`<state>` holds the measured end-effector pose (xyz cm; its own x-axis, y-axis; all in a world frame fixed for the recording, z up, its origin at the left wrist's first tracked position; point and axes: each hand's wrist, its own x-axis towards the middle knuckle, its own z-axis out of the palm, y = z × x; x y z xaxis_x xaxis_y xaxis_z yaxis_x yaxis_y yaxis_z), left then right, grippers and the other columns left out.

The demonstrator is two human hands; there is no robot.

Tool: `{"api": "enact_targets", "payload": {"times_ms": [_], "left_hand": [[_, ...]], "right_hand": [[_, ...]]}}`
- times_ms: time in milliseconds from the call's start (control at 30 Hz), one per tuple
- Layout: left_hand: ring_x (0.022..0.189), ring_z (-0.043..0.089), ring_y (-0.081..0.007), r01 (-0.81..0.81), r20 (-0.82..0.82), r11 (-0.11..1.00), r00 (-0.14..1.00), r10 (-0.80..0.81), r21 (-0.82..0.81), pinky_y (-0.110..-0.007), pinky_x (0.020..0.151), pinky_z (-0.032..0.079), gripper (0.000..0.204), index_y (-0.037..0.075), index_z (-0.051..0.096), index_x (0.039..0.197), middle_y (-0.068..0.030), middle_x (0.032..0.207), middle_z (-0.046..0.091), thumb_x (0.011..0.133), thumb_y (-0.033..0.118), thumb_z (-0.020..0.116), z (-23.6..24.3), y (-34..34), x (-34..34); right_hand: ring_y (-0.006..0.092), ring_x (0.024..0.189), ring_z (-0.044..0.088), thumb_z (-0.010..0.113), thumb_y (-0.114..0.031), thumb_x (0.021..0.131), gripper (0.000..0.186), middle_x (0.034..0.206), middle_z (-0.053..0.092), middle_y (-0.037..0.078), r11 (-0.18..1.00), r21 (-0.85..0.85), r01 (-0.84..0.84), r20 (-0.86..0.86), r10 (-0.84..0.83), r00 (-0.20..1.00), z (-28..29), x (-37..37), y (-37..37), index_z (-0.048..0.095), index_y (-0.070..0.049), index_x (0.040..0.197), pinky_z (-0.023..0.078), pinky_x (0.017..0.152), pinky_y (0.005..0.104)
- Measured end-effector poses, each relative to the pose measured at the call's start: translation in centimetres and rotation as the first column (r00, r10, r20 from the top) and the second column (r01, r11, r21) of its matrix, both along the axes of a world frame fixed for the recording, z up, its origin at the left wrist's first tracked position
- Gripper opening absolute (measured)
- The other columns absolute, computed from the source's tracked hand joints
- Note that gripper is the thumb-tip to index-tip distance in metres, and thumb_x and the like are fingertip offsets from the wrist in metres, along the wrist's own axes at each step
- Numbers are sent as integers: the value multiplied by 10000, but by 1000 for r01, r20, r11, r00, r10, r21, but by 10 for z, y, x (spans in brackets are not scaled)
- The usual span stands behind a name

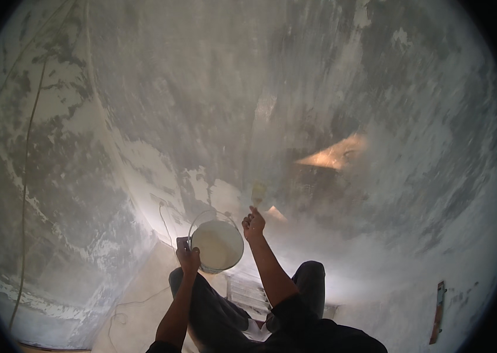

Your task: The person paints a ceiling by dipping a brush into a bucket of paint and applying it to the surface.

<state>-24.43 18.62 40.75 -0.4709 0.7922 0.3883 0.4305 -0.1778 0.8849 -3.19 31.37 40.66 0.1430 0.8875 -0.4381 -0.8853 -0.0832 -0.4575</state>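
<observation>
A round bucket [218, 246] with a thin wire handle and pale contents hangs in front of my knees. My left hand [188, 257] is closed on its left rim, thumb near the inside edge. My right hand [253, 225] is raised just beyond the bucket's right side, fingers closed. From it a yellowish flat tool [258, 191] points up at the wall; it is blurred, and I cannot tell whether it is a brush or a scraper. Its handle is mostly hidden in my fingers.
A patchy grey-white wall [213, 117] rises ahead, meeting a side wall [60, 194] at a corner on the left. A cord [25, 176] runs down that side wall. Slatted steps or a platform [248, 294] show between my legs. A narrow brownish strip [438, 312] is at lower right.
</observation>
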Motion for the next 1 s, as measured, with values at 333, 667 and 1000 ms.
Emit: {"api": "enact_targets", "payload": {"times_ms": [333, 667, 1000], "left_hand": [[510, 382, -199, 76, 16, 997, 997, -76, 8, -353, 489, 354, 360, 26, 517, 941, -59, 602, 400, 589, -21, 578, -3, 4, 0], [515, 376, -179, 26, 64, 998, 998, -22, -58, -340, 486, 342, 378, 18, 526, 935, -45, 596, 383, 564, 25, 597, -3, 0, 2], [510, 331, -116, 14, 39, 999, 999, -16, 44, -284, 473, 297, 387, 22, 514, 939, 3, 577, 354, 560, 24, 592, -14, 1, -1]], "right_hand": [[118, 360, 268, 531, -123, 904, 239, 528, 338, -16, 993, -118, -1, 228, 28, 973, 11, 15, 9, 490, -98, 670, 239, 344, 269], [51, 511, 271, 510, -224, 952, 376, 652, 294, -62, 883, 469, -18, 358, -171, 918, 250, 27, -54, 482, 18, 1239, 229, 425, 210], [65, 389, 290, 561, -283, 939, 171, 548, 313, -52, 985, 170, 13, 272, -60, 960, 8, 27, -35, 579, -114, 960, 220, 346, 241]]}}
